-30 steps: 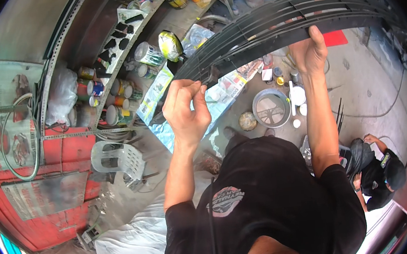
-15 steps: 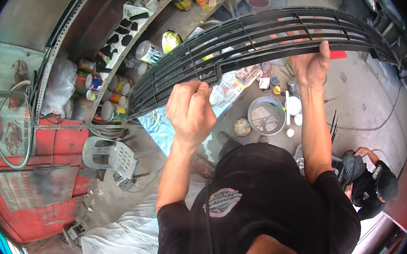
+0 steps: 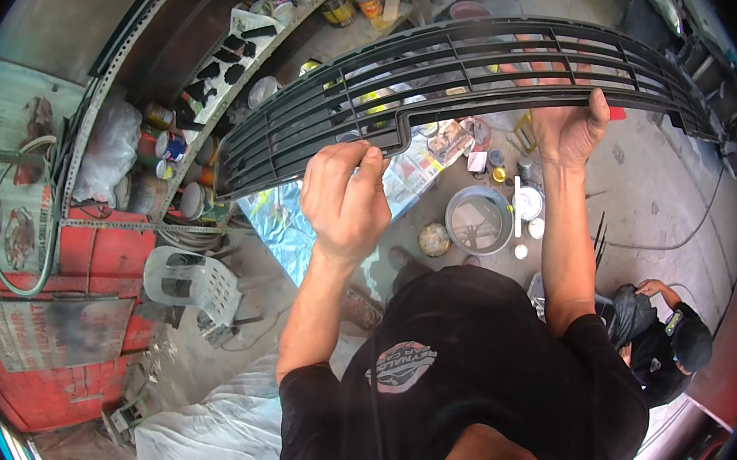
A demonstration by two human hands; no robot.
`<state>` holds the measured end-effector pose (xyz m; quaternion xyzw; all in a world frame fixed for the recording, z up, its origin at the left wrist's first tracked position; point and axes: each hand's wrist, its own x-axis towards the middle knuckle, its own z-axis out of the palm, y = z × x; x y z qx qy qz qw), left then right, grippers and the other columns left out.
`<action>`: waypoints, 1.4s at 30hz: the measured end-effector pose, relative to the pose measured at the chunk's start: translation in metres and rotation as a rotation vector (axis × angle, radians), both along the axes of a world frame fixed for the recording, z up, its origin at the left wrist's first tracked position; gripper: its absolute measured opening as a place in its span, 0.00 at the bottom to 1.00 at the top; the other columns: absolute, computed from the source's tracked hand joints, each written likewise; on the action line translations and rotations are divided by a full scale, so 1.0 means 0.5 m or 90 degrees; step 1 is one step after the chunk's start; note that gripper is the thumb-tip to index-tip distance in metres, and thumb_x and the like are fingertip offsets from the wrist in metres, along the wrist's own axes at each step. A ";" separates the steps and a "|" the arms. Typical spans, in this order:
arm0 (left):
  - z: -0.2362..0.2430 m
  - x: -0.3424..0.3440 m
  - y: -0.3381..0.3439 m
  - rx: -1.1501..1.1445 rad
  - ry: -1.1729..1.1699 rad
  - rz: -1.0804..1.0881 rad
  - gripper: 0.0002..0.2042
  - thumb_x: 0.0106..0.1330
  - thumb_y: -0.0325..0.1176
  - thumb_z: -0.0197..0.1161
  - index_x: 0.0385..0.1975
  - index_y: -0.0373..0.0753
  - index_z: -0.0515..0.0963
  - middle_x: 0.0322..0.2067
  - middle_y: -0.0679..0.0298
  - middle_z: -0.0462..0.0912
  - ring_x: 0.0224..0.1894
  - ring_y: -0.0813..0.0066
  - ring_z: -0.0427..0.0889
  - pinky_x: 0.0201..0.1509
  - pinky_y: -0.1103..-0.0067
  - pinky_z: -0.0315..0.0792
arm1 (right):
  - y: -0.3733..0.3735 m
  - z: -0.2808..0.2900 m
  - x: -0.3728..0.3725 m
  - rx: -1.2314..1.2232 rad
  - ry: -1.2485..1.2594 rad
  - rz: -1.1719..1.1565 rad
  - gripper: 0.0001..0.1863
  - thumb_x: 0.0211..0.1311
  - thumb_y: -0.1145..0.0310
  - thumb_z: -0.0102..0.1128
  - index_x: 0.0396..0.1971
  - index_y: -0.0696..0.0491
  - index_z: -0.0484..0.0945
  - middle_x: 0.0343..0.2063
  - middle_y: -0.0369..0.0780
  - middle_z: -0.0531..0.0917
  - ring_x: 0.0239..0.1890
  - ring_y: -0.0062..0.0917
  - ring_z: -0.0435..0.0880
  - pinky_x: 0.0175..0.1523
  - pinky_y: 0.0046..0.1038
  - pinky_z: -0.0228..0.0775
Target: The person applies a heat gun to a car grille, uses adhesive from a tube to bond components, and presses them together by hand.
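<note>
A long, curved black car grille (image 3: 460,73) with horizontal slats is held up in front of me, spanning much of the view. My left hand (image 3: 345,198) grips its lower edge, left of the middle, beside a step in the frame. The fingers are curled and the thumb pressed in. My right hand (image 3: 568,126) supports the right part of the lower edge from beneath. Its thumb points up on the near side, while the other fingers reach behind the slats and show through the gaps.
Below the grille are a metal basin (image 3: 480,221) of liquid, small tubs and newspaper with blue sheeting (image 3: 285,234). Shelves (image 3: 259,59) with paint cans line the left. A white plastic chair (image 3: 191,278) stands at left. A person in a black cap (image 3: 662,335) is low at the right.
The grille has shifted slightly left at its left end and tilted a little. Both hands keep their hold. The whole view has moved slightly.
</note>
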<state>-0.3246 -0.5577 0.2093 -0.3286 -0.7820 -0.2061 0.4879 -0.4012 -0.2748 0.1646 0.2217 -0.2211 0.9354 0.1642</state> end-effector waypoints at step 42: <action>0.064 0.038 0.044 -0.044 -0.077 -0.022 0.16 0.48 0.15 0.72 0.39 0.33 0.82 0.39 0.53 0.85 0.41 0.58 0.85 0.53 0.58 0.79 | 0.046 0.048 -0.047 -0.013 0.020 -0.039 0.43 0.50 0.48 0.68 0.67 0.49 0.70 0.71 0.52 0.63 0.75 0.57 0.57 0.71 0.69 0.56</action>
